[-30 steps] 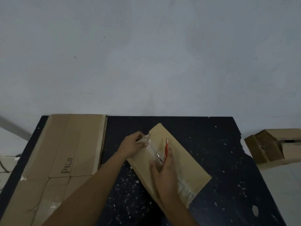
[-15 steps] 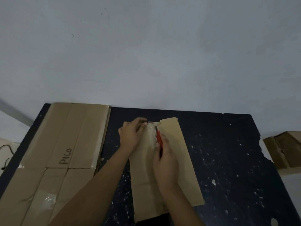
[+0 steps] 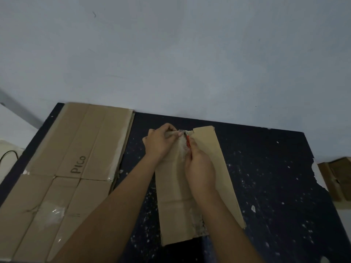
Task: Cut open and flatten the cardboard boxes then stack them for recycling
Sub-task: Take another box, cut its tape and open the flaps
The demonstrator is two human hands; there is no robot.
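At the far end of the small box (image 3: 190, 179), which lies flattened mid-table with its long axis running near-to-far, the left hand (image 3: 158, 143) pinches the taped edge while the right hand (image 3: 199, 168), nearer, grips the red cutter (image 3: 188, 143) on the seam.

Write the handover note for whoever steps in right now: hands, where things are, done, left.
Left hand grips the far end of the small box at its taped seam. Right hand holds the red cutter, tip at that seam. Box lies on the dark table.
Done: flattened cardboard lies at the table's left.
Left: finish this seam, flatten, stack; another box waits off the right edge.
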